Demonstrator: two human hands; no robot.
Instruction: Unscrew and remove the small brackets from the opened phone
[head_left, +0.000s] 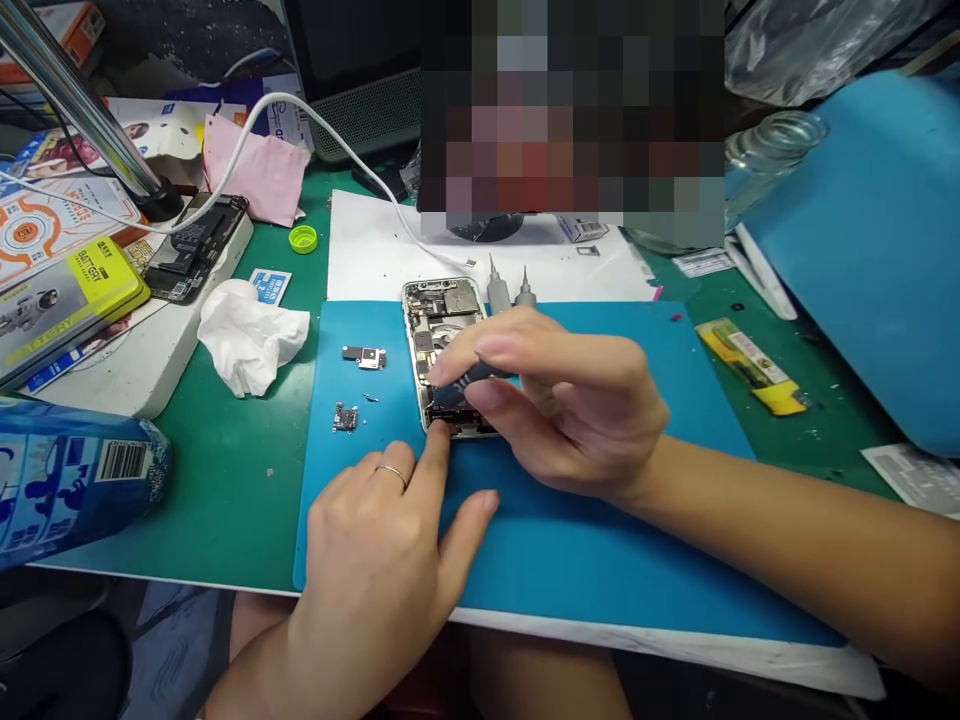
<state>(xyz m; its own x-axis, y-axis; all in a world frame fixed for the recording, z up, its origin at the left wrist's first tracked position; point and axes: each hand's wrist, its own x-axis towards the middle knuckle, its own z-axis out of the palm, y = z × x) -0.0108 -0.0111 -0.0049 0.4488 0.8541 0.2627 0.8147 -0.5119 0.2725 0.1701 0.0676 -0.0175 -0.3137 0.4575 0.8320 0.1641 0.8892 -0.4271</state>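
Note:
An opened smartphone [442, 320], its inner parts exposed, lies on a blue mat [600, 560]. My left hand [382, 530] rests at its lower end, the index fingertip pressing on the bottom edge. The thumb is spread out and nothing is held there. Over the phone's right side, my right hand [570, 400] pinches a small dark ridged piece [469, 380] between thumb and index finger. Its exact kind I cannot make out. That hand covers much of the phone's lower right. Left of the phone lie a metal-shielded part [365, 357] and a small circuit board [345, 417].
Two grey screwdrivers [497, 288] stand beyond the phone. A crumpled tissue [251, 340], battery box [71, 305] and another opened phone [196, 248] are at left. A blue package [75, 480] lies at the near left, a yellow strip [754, 365] at right. A white cable [300, 105] arches overhead.

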